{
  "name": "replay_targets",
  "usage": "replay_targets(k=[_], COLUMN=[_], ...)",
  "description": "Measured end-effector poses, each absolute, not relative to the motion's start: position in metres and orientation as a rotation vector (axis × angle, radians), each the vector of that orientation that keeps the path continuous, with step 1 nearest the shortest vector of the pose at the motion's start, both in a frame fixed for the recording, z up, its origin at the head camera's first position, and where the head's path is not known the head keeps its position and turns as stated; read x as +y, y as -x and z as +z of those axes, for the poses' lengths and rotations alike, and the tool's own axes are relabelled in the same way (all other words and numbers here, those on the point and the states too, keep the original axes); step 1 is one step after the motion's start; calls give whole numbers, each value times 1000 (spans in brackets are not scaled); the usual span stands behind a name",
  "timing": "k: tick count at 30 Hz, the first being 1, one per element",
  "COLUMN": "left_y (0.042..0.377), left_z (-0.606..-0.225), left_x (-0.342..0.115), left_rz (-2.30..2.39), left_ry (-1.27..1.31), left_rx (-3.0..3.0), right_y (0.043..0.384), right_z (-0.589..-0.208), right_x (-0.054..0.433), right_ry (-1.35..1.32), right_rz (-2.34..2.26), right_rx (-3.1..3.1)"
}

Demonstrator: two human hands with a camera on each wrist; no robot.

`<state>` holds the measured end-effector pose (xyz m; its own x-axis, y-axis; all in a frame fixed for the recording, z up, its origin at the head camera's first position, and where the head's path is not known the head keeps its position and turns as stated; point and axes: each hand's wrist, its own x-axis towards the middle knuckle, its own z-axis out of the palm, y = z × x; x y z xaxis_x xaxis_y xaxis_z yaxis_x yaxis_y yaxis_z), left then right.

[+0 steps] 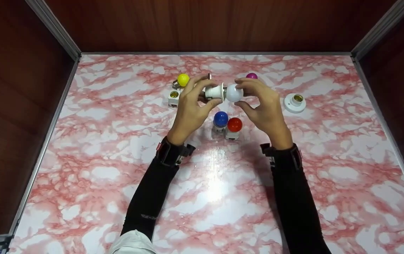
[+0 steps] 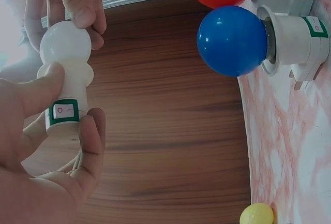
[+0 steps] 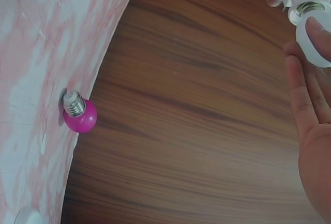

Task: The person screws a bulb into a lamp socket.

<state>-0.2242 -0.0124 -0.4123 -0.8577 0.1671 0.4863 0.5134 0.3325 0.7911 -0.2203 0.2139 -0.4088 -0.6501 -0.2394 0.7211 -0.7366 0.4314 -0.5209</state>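
My left hand grips a white plug-in lamp socket on its side; a green-edged switch shows on it in the left wrist view. With thumb and fingers, my right hand holds a white light bulb by its globe. The bulb's metal screw base points into the socket's mouth, and part of its thread is visible in the right wrist view. Both things are held up above the table. Below them stand a blue bulb and a red bulb, each in a white socket.
A yellow bulb lies at the back left, behind a white socket. Behind my right hand lies a magenta bulb. A round white lamp holder sits to the right. Dark wood-look panels wall in the marbled table.
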Motion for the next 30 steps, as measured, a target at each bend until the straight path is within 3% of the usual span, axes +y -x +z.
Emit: replay_targets(k=[30], left_y=[226], left_z=[-412], left_x=[-14], left_rz=[-1365], left_ry=[733], left_rx=[-2242], right_y=[221], right_z=[-405], right_x=[217], right_ry=[-782], right_rz=[1131], right_rx=[-2091])
